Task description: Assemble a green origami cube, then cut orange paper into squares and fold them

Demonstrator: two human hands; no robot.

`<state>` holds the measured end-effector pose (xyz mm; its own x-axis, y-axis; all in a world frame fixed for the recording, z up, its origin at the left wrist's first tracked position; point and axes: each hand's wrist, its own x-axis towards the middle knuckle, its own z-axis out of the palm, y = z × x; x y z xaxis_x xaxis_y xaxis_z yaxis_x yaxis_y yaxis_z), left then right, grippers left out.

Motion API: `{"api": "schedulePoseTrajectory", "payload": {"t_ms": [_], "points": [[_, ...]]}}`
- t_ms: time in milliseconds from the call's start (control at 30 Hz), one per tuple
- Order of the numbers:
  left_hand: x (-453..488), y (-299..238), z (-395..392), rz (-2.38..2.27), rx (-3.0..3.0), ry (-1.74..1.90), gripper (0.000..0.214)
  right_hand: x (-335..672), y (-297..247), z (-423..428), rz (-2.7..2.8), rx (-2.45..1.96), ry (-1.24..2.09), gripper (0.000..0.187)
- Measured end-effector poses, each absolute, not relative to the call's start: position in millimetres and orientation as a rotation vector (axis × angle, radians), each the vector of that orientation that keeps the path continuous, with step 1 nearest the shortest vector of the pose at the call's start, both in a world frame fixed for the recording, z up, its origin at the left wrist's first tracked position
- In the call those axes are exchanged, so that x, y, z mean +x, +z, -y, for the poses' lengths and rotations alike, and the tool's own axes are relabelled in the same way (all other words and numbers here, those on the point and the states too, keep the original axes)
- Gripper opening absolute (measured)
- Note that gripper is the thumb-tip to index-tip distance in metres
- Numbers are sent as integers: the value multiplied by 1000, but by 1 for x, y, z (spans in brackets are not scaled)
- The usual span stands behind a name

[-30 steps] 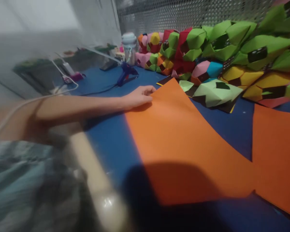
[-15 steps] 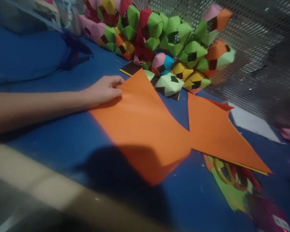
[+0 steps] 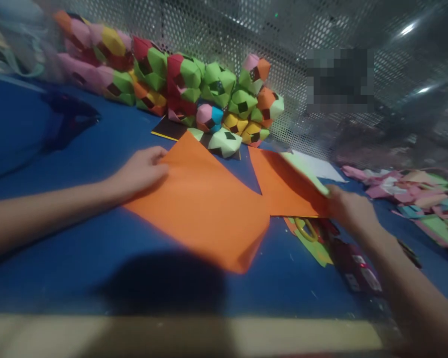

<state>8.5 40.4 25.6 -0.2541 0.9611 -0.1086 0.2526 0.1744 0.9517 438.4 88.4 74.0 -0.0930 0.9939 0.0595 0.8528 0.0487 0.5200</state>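
Note:
A large orange paper sheet [image 3: 201,204] lies on the blue table top [image 3: 97,164]. My left hand [image 3: 140,171] rests on its left edge with the fingers curled over the paper. A second orange sheet [image 3: 283,186] lies to the right, with a light green sheet [image 3: 306,171] on top of it. My right hand [image 3: 349,209] is closed on the right corner of these sheets, lifting them slightly. Under that corner lie scissors with yellow handles [image 3: 306,229] on green paper scraps.
A row of folded paper balls [image 3: 194,89] in green, red, pink and yellow runs along a perforated metal wall [image 3: 321,35]. A blue glue gun [image 3: 70,122] lies at the left. Loose coloured paper pieces [image 3: 414,194] lie at the right. A pale table edge [image 3: 171,335] runs along the front.
The view swung to the right. My right hand came into view and took hold of the corner of the right orange sheet. My left hand stayed on the large sheet's edge.

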Motion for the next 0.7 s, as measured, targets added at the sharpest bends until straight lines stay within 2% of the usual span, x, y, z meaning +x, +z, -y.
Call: {"api": "schedulePoseTrajectory", "payload": {"t_ms": [233,400,567,700], "points": [[-1,18,-43,-1569,1326,1130,25,387,62,-85,-1900,1816,547,29],[-2,16,-44,-1541,1363,1140,30,361,71,-64,-1881,1779,518,28],[-2,17,-44,-1538,1368,1137,35,344,56,-54,-1982,1740,545,23],[-1,18,-44,-1570,1397,1143,32,341,44,-51,-1993,1792,567,28]]}}
